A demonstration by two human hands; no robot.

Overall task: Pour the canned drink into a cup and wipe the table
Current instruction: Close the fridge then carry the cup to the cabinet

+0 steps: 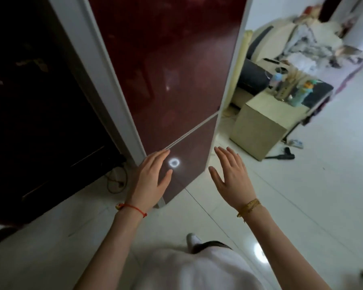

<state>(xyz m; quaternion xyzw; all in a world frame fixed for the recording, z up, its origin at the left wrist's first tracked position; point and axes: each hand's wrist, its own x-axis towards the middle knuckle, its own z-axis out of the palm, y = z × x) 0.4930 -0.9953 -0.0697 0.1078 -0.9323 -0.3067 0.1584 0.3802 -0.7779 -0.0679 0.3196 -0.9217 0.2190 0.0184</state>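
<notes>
Head view: both arms reach forward, the left hand (pixel 150 181) and right hand (pixel 232 176) with fingers spread, holding nothing, before a tall dark red fridge (pixel 172 70). No can or cup can be made out. Blurred bottles (pixel 300 93) stand on a low table (pixel 260 126) to the right; no writing is readable.

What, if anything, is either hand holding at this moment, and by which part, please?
Nothing is held. The left hand and the right hand are both open with straight fingers, raised in front of the dark red fridge; no can or cup shows.
</notes>
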